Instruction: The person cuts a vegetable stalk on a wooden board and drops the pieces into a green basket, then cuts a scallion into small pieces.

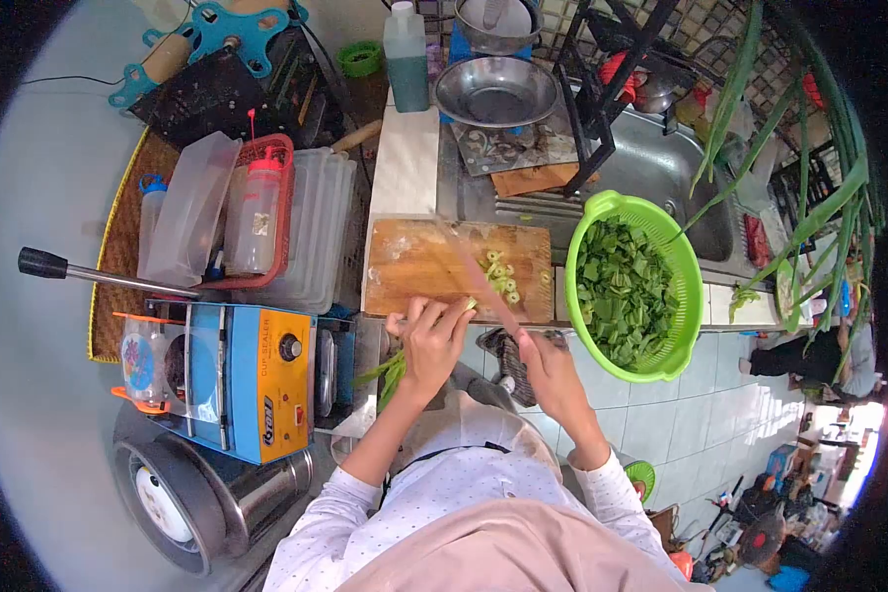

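Observation:
My left hand (432,340) is closed around a bunch of green stems (393,378) at the front edge of the wooden cutting board (405,266); the cut ends poke out past the fingertips. In my right hand (553,373) is the handle of a long knife (479,276), its blade slanting up and left over the board. Several pale green cut slices (503,279) lie on the board, right of the blade. Beside the board on the right, a bright green basket (696,286) holds chopped green leaves (622,286).
A blue and orange cup sealer (286,380) and plastic containers (321,227) stand at left. Behind the board are a metal bowl (496,94) and a bottle of green liquid (406,59). The sink (661,163) is at back right; long green leaves hang at far right.

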Demonstrator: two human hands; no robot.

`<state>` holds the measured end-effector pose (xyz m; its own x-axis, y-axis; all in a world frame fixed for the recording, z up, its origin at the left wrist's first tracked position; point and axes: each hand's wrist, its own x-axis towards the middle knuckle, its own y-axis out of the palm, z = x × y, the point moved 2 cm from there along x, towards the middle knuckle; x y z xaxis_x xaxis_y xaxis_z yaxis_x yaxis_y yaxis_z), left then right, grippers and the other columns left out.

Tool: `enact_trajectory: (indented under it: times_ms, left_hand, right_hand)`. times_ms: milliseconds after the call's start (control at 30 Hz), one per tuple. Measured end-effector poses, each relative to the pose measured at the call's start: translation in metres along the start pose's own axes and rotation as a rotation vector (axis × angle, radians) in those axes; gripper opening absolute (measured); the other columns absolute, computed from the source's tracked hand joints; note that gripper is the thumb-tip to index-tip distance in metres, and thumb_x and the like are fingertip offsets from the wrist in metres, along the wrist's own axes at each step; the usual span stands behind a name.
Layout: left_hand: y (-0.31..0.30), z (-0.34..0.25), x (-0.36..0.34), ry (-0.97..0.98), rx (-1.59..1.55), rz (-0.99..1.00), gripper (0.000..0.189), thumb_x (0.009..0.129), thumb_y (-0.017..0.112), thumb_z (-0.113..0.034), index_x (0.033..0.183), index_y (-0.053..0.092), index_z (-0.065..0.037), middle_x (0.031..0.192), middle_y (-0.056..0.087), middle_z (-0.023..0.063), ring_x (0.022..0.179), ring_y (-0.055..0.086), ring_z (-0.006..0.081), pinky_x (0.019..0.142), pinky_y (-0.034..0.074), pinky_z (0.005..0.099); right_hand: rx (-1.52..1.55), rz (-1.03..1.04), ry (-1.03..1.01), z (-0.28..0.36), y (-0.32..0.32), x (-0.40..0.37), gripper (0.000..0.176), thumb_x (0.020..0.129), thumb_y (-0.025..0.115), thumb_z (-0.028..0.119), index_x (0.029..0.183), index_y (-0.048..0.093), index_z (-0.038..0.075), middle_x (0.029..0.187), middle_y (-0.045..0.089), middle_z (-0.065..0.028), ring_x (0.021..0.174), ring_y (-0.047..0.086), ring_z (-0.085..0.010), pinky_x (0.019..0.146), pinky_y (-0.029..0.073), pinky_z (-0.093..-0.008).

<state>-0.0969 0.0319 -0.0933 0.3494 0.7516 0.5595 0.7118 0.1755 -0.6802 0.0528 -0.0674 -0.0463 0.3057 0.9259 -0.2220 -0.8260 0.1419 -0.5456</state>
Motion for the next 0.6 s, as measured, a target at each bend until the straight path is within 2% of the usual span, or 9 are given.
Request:
enact_trajectory:
  times_ms: [200, 433, 600]
  left_hand:
    - [-0.001, -0.001, -0.001, -0.008, 0.039, 0.001, 0.016, 0.074, 0.074, -0.021, 0.089, 0.073, -0.015, 0.074, 0.059, -0.0051, 0.08, 0.052, 0.0163, 0.074, 0.024, 0.0392]
    - [-0.003, -0.004, 0.004, -0.039, 0.021, 0.017, 0.013, 0.074, 0.074, -0.018, 0.086, 0.072, -0.015, 0.073, 0.058, -0.004, 0.081, 0.051, 0.0171, 0.074, 0.025, 0.0381]
    - [0.002, -0.001, 0.002, -0.042, 0.003, 0.015, 0.01, 0.074, 0.073, -0.017, 0.083, 0.071, -0.014, 0.073, 0.057, -0.0037, 0.079, 0.052, 0.0168, 0.073, 0.024, 0.038]
  right_hand:
    - [-0.064, 0.023, 0.008, -0.004, 0.008, -0.004, 0.041, 0.098, 0.042, 0.038, 0.091, 0.057, 0.0, 0.072, 0.059, -0.0284, 0.072, 0.058, -0.0486, 0.061, 0.045, -0.0526]
    - [-0.177, 0.041, 0.007, -0.004, 0.01, -0.006, 0.038, 0.098, 0.043, 0.036, 0.093, 0.056, 0.001, 0.071, 0.061, -0.0275, 0.068, 0.059, -0.0477, 0.059, 0.046, -0.054]
    - [-0.323, 0.011, -0.085, -0.007, 0.024, 0.008, 0.035, 0.098, 0.044, 0.035, 0.095, 0.055, 0.001, 0.066, 0.06, -0.027, 0.063, 0.06, -0.0459, 0.054, 0.047, -0.0541]
